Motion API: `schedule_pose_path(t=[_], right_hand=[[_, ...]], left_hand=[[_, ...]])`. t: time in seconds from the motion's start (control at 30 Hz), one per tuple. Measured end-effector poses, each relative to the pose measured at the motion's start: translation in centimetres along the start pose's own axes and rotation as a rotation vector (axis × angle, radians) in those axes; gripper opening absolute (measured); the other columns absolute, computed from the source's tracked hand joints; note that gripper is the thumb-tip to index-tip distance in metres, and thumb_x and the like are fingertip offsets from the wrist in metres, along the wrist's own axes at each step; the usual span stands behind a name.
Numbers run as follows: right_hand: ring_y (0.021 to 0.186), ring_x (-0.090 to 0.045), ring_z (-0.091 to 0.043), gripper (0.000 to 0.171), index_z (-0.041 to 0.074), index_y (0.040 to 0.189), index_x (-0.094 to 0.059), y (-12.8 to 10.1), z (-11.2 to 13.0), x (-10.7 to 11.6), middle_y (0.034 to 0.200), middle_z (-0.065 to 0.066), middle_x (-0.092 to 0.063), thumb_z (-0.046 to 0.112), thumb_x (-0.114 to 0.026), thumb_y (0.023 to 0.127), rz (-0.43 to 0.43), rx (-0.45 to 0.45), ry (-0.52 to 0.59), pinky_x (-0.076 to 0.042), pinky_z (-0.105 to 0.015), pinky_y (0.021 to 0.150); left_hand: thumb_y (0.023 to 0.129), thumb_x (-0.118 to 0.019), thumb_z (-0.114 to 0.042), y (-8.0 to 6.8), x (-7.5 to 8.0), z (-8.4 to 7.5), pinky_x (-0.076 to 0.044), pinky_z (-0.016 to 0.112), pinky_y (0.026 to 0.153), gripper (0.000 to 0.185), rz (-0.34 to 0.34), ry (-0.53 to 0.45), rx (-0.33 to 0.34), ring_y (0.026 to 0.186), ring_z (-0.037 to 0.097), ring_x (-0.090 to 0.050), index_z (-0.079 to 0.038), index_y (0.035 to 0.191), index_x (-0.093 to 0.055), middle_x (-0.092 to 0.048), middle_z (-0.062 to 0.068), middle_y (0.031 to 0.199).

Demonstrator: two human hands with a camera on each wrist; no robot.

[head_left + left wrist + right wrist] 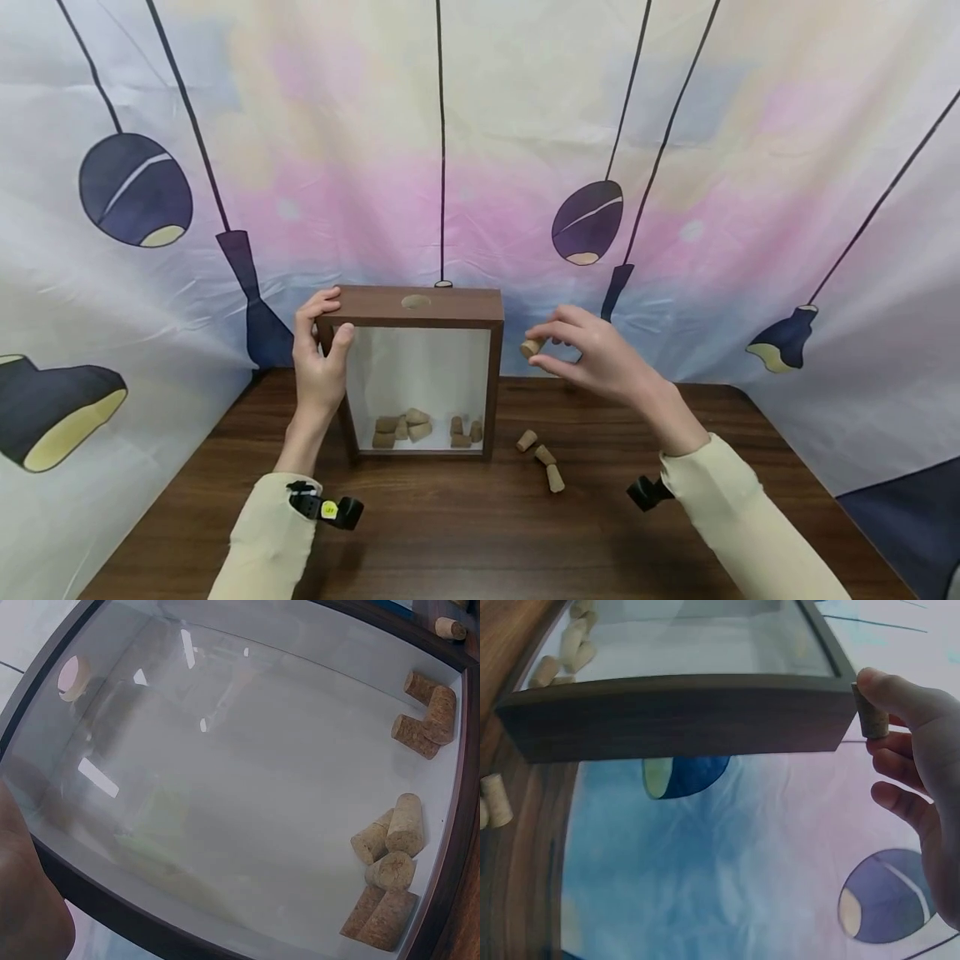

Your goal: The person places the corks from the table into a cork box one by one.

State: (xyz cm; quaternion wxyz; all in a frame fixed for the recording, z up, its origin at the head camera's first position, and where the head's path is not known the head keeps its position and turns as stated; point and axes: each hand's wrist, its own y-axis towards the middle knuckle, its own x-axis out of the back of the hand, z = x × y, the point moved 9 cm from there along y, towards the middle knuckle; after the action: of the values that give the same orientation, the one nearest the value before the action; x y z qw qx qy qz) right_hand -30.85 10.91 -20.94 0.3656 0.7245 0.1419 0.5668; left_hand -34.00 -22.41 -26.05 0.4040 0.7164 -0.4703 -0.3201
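Observation:
An upright wooden shadow box (496, 392) with a clear front and a round hole (416, 302) in its top stands on the table. My left hand (318, 367) grips its upper left corner, thumb at the front and fingers over the top edge. Between thumb and fingertips, my right hand (600, 354) pinches a cork (532, 347) in the air, just right of the box's top. Several corks (405, 825) lie in two groups on the box's floor, seen through the front in the left wrist view.
Three loose corks (545, 455) lie in a slanting row on the dark wooden table (450, 533), right of the box. Behind the table hangs a cloth (510, 167) printed with lamps. Each wrist wears a small black camera (647, 493).

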Motion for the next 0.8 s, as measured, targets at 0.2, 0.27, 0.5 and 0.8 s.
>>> schedule_pose_path(t=[0.2, 0.27, 0.5, 0.8], right_hand=[[0.085, -0.057, -0.011, 0.029, 0.010, 0.111, -0.072, 2.3, 0.8, 0.5, 0.096, 0.000, -0.064, 0.015, -0.079, 0.083, -0.033, 0.037, 0.001, -0.048, -0.025, 0.074], [0.085, -0.058, -0.012, 0.029, 0.009, 0.111, -0.072, 3.1, 0.9, 0.6, 0.096, -0.001, -0.064, 0.014, -0.080, 0.083, -0.046, 0.048, 0.001, -0.050, -0.027, 0.076], [0.087, -0.061, -0.014, 0.027, 0.007, 0.110, -0.072, 5.5, 1.3, 0.3, 0.096, -0.002, -0.064, 0.017, -0.078, 0.085, -0.052, 0.058, -0.010, -0.050, -0.027, 0.078], [0.085, -0.062, -0.012, 0.025, 0.007, 0.110, -0.072, 8.6, 1.0, -1.5, 0.096, -0.002, -0.062, 0.021, -0.073, 0.089, 0.036, -0.008, -0.033, -0.051, -0.028, 0.076]], left_hand=[[0.092, -0.060, -0.005, -0.2, 0.3, 0.2, -0.034, 0.026, 0.103, 0.034, -0.007, -0.003, -0.002, 0.138, 0.021, -0.044, 0.008, 0.122, -0.052, -0.051, 0.017, 0.142], [0.092, -0.060, -0.005, -0.2, 0.3, 0.1, -0.034, 0.026, 0.103, 0.034, -0.006, -0.002, -0.002, 0.138, 0.021, -0.044, 0.008, 0.123, -0.051, -0.051, 0.017, 0.142], [0.093, -0.059, -0.006, -0.1, 0.3, 0.1, -0.034, 0.026, 0.099, 0.034, -0.007, 0.010, 0.002, 0.137, 0.020, -0.044, 0.008, 0.123, -0.051, -0.051, 0.016, 0.142], [0.092, -0.058, -0.005, 0.0, 0.1, 0.1, -0.035, 0.026, 0.096, 0.034, -0.007, 0.018, 0.001, 0.137, 0.020, -0.045, 0.008, 0.122, -0.051, -0.052, 0.017, 0.142]])
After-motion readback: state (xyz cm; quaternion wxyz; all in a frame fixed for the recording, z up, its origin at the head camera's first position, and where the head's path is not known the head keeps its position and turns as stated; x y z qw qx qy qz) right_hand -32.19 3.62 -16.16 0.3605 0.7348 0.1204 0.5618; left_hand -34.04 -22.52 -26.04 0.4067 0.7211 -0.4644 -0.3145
